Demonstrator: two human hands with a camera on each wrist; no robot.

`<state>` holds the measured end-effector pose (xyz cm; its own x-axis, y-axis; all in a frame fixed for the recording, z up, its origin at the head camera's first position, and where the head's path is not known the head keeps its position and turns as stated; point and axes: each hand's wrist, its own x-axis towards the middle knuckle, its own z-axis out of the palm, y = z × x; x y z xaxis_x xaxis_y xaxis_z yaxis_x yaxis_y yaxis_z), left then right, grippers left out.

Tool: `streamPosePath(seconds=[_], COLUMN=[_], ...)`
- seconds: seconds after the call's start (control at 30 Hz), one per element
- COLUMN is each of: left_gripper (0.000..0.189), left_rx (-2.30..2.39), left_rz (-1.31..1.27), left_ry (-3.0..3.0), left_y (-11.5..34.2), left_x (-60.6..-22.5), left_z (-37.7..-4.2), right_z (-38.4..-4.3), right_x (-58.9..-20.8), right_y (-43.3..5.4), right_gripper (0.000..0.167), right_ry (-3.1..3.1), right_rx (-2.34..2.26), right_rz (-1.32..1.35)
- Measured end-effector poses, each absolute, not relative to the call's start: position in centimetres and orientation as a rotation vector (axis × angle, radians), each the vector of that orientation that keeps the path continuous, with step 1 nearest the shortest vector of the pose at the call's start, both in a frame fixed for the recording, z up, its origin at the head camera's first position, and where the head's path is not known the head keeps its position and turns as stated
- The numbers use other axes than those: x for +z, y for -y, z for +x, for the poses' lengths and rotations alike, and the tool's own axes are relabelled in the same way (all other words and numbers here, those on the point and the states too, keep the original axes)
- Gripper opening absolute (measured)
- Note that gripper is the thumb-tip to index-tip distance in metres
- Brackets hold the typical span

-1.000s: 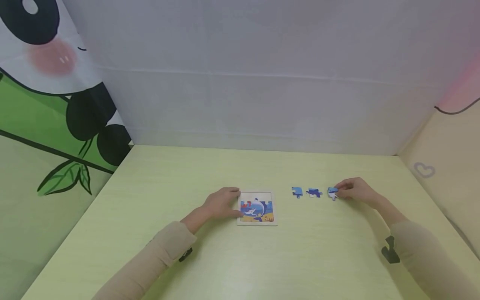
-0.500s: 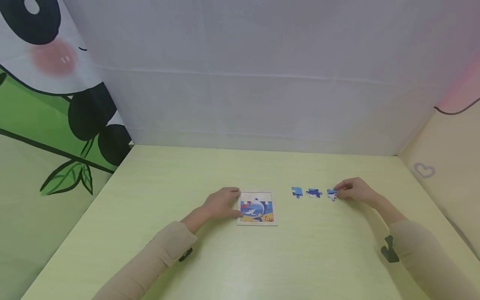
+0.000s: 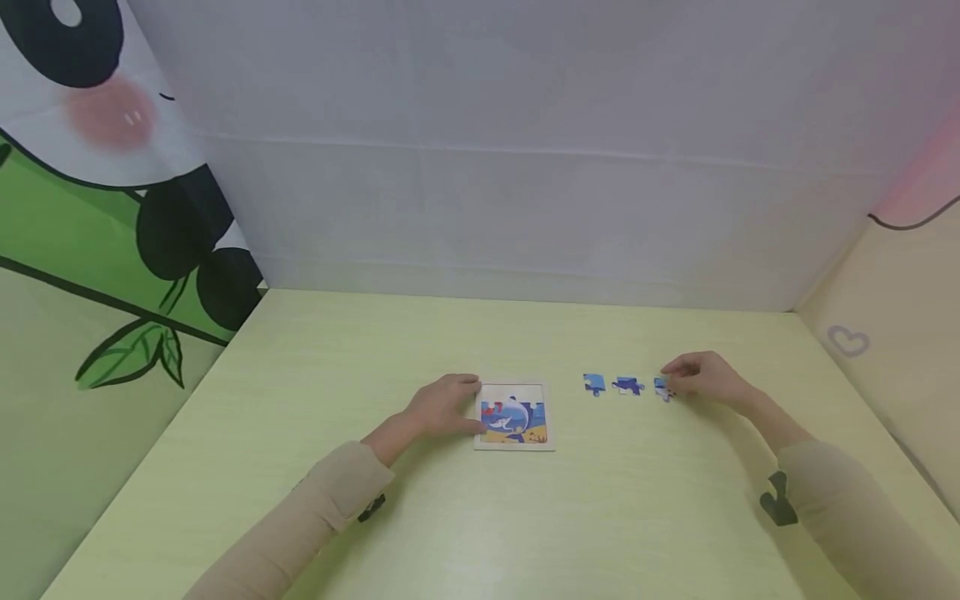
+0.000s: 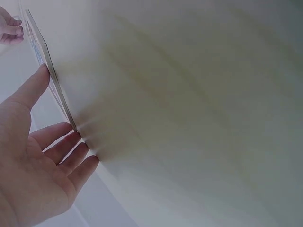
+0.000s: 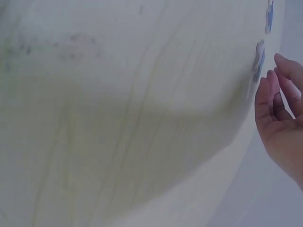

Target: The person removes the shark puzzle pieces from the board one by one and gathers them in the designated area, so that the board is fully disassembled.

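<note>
Pale yellow-green tabletop (image 3: 420,533), seen from the head view, bounded at the far side by a white cloth backdrop (image 3: 480,167) and on the left by a panel bearing a cartoon panda (image 3: 101,125). Near the middle lies a square jigsaw tray (image 3: 491,392), its lower part filled with a sea picture including a white-bellied whale, its upper part bare. Left hand (image 3: 442,407) rests at the tray's left edge. Right of the tray, a row of three loose blue jigsaw pieces: a left piece (image 3: 594,383), a middle piece (image 3: 627,387) and a right piece (image 3: 661,389), the last partly covered by the fingertips of the right hand (image 3: 705,379). Both arms wear beige sleeves (image 3: 322,492).

Left wrist view: the tray appears nearly edge-on; thumb and index fingertip touch its border, thumb well apart from the fingers, which are extended and slightly spread.

Right wrist view: fingers bent, thumb near them with a narrow gap; the right piece lies just beside the tips. Whether they pinch it, I cannot tell.
</note>
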<state>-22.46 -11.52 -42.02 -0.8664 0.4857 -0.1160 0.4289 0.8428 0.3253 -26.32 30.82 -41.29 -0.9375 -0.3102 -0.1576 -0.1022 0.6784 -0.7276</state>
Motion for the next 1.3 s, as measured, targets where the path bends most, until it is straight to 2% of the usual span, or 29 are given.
streamPosePath(seconds=[0.43,0.77,1.3], left_gripper=[0.062,0.062,0.062], left_rx=[0.485,0.496,0.475], left_rz=[0.764,0.808,0.801], left_ry=[-2.81,-2.772,-2.764], left_y=[11.6,11.3,10.9], left_x=[-41.7,-41.7,-41.5], left_z=[-22.4,-22.5,-22.2], right_z=[-26.4,-25.3,-25.0], right_x=[-40.9,-41.8,-42.8], right_y=[-23.0,-16.8,-13.7], right_gripper=[0.028,0.029,0.024], right_ry=[-2.533,-2.49,-2.525], right_rx=[-1.245,-1.196,-1.107], right_rz=[-0.544,-0.649,-0.684])
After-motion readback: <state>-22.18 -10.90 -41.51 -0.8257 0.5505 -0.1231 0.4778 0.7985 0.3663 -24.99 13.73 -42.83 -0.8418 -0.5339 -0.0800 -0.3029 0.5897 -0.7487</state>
